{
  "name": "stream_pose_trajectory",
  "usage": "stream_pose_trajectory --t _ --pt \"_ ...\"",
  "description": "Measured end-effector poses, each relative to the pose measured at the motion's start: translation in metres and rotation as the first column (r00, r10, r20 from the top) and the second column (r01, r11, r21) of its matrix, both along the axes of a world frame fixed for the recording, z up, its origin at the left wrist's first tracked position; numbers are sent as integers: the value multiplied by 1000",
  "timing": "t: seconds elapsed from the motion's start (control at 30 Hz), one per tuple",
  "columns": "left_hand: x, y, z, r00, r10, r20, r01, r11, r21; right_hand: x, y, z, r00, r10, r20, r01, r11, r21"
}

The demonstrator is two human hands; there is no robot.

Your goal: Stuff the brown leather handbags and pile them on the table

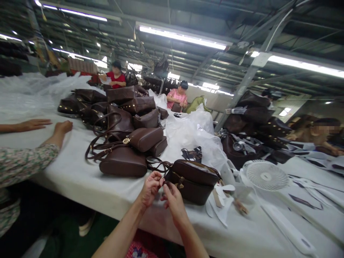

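A dark brown handbag (195,182) with a gold zip pull and a small gold charm stands on the white table, just right of my hands. My left hand (150,188) is closed in a pinch near the bag's left end. Facing it, my right hand (172,199) pinches at the same spot. Between the fingertips is a small dark piece, too small to make out. Behind my hands the bag's thin strap (158,164) loops toward a second brown bag (123,161).
A pile of brown bags (134,96) rises at the back left. Clear plastic wrap (193,129) lies behind the handbag. White paper scraps (221,206) and a white fan (264,175) are to the right. A co-worker's hands (63,127) rest on the table at left.
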State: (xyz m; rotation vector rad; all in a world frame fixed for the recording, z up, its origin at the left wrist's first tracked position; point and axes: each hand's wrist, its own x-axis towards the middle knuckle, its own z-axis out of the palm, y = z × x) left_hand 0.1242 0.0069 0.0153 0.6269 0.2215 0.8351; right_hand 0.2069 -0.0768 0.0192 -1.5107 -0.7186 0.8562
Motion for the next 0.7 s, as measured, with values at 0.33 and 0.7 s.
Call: stream_pose_trajectory --t 0.33,0.7 --pt "-20 17 14 927 -45 -373 111 981 157 24 -20 26 964 160 -210 -164 986 0" --pt "-21 10 20 970 -46 240 93 977 -189 23 -12 58 745 26 -666 82 988 130"
